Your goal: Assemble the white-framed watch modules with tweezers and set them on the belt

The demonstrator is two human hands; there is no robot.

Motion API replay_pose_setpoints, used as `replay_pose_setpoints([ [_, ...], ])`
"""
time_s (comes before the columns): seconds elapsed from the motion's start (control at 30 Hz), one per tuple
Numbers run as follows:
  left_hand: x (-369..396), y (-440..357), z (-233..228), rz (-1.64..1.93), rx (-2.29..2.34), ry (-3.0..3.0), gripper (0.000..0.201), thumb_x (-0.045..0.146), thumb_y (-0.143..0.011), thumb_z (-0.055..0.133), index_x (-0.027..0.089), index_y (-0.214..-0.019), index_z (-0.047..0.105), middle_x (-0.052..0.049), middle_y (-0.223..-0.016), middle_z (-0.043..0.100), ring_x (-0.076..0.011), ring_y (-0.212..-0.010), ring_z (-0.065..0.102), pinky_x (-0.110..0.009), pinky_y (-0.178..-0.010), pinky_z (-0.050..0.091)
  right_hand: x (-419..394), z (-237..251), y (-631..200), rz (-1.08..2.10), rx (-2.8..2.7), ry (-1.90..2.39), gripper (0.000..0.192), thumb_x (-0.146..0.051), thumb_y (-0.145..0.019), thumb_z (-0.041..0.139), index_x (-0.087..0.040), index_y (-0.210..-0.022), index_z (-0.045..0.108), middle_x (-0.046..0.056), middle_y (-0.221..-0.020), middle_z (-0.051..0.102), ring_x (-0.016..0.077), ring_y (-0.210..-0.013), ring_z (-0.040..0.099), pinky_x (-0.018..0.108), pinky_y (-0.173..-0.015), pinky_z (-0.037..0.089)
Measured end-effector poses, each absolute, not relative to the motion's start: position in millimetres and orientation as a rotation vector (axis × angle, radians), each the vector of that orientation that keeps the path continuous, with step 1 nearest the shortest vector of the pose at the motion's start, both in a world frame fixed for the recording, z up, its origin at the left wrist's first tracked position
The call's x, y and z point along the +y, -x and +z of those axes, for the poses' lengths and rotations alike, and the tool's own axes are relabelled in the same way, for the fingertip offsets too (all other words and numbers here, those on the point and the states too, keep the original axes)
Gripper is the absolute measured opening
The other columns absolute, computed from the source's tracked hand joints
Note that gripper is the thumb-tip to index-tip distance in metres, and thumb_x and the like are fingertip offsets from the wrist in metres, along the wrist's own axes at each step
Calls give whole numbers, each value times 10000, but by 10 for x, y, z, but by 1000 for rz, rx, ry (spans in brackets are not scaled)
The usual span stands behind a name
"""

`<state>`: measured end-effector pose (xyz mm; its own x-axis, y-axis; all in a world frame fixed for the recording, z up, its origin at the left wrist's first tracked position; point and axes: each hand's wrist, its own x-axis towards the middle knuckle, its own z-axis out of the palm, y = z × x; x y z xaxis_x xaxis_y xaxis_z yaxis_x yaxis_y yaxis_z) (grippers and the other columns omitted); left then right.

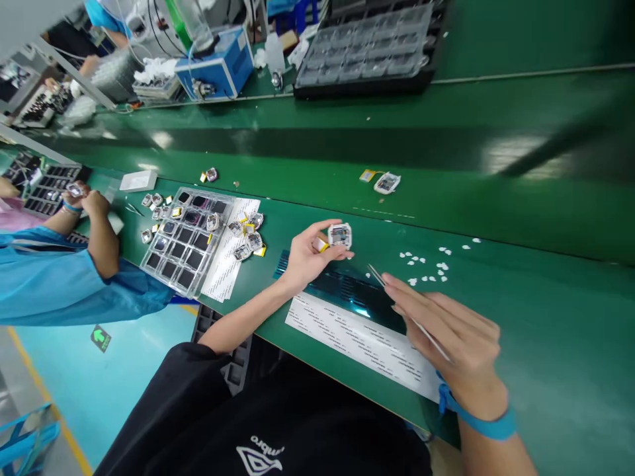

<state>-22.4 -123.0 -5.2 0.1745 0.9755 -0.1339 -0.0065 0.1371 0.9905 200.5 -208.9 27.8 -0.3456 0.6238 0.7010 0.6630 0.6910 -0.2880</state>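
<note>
My left hand (308,259) grips a small white watch-like housing (340,236) between thumb and fingers, its inner electronics facing up. A yellow-and-silver battery (320,244) sits by the housing, within the same grasp. To the right, my right hand (446,324) is closed round metal tweezers (378,275), whose tips point toward the housing but stay apart from it. Below both hands lie a dark teal film sheet (347,292) and a printed white strip (362,340). Several small white pieces (421,261) are scattered on the green bench beyond the tweezers.
One housing (387,182) with its battery lies at the back. On the left are a clear compartment tray (184,244) and several housings (248,241) on white paper. A co-worker's hands (89,198) hold a similar part. A black tray (367,49) and blue box (217,66) stand on the shelf.
</note>
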Motion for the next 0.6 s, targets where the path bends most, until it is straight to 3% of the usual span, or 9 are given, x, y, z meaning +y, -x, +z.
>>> replay_pose_setpoints([
  [0.13,-731,394,44,654,1583,-1716,494,229,-941,719,174,-1417,601,-27,-907,788,-176,-854,796,-284,-827,631,-2055,267,-2019,-98,-2086,963,876,8,-910,709,-317,-1652,377,29,-1287,771,137,-867,792,279,-750,651],
  [0.23,-287,482,178,614,1730,-1822,343,124,-971,599,132,-1306,677,-140,-1091,798,-260,-1092,753,-420,-1041,570,-2055,264,-2057,-137,-2075,966,875,2,-921,695,-318,-1662,357,24,-1288,777,121,-838,782,263,-725,639],
  [0.3,-79,469,255,566,1822,-1900,330,112,-966,566,117,-1267,702,-221,-1298,732,-361,-1347,614,-547,-1178,447,-2063,264,-2080,-155,-2066,974,851,2,-932,674,-315,-1659,366,27,-1294,778,115,-802,771,261,-706,633],
  [0.37,44,365,304,511,1829,-1993,366,142,-987,518,103,-1309,689,-252,-1472,628,-401,-1493,455,-601,-1246,333,-2069,259,-2096,-173,-2058,976,817,-2,-940,659,-304,-1650,389,34,-1290,782,117,-797,768,262,-711,630],
  [0.53,223,-148,279,348,1437,-2220,403,273,-1045,490,210,-1401,666,-97,-1695,487,-250,-1575,396,-396,-1301,310,-2058,229,-2119,-217,-2053,988,702,-31,-975,618,-286,-1607,453,42,-1261,796,118,-756,755,269,-728,621],
  [0.6,299,-297,230,312,1337,-2229,391,285,-1021,536,218,-1379,677,-86,-1695,493,-258,-1588,396,-415,-1312,297,-2056,215,-2126,-219,-2056,1001,666,-46,-982,607,-287,-1590,478,43,-1260,797,122,-746,750,275,-727,617],
])
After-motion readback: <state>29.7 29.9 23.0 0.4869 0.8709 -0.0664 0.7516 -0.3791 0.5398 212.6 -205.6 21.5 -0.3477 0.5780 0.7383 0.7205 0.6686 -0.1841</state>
